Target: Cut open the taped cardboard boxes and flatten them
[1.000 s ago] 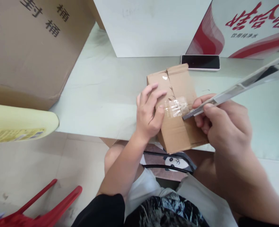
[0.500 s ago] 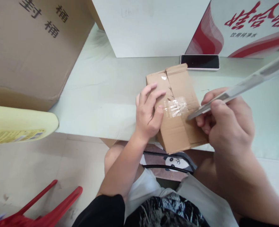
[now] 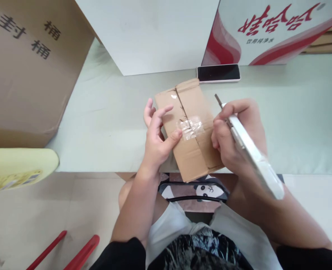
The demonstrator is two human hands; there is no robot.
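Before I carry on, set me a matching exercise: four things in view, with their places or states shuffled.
Things:
1. Left hand
2. Right hand
3. Phone
4. Clear tape

Places or states:
A. Lying flat, screen dark
B. Across the seam of the small brown box
C. Gripping the white-handled cutter
D. Fingers spread, thumb over the small brown box

Pairs: 1-D, 2-C, 3-A, 4-B

Matt cardboard box [image 3: 192, 152], glossy plastic tape [image 3: 192, 128], metal blade [image 3: 218, 100], glossy phone screen [image 3: 218, 73]
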